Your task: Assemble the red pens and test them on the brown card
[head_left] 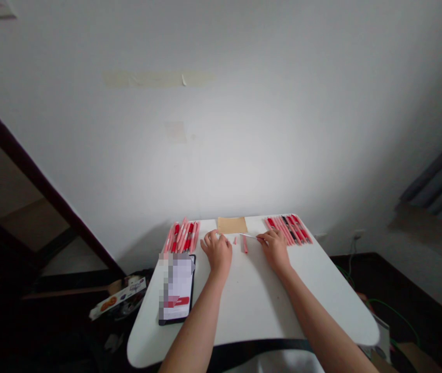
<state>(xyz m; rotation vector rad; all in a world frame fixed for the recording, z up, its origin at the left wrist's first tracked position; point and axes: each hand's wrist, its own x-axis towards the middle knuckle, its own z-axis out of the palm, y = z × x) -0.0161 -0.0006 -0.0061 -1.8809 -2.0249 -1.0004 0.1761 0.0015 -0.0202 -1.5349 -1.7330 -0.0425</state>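
Note:
My left hand point(217, 251) rests on the white table point(252, 300) with its fingers curled, pinching a small piece I cannot make out. My right hand point(274, 247) is closed on a thin white refill-like stick point(248, 235) that points left. Between the hands lie a pink pen barrel point(245, 244) and a tiny pink piece point(235, 240). A row of several pink and red pens point(182, 238) lies left of my left hand. Another row of pink, red and black pens point(288, 229) lies right of my right hand.
A tan card point(232, 225) lies at the table's far edge against the white wall. A tablet point(177, 289) with a lit screen lies at the table's left side. Boxes and clutter point(117, 298) sit on the dark floor to the left, cables on the right.

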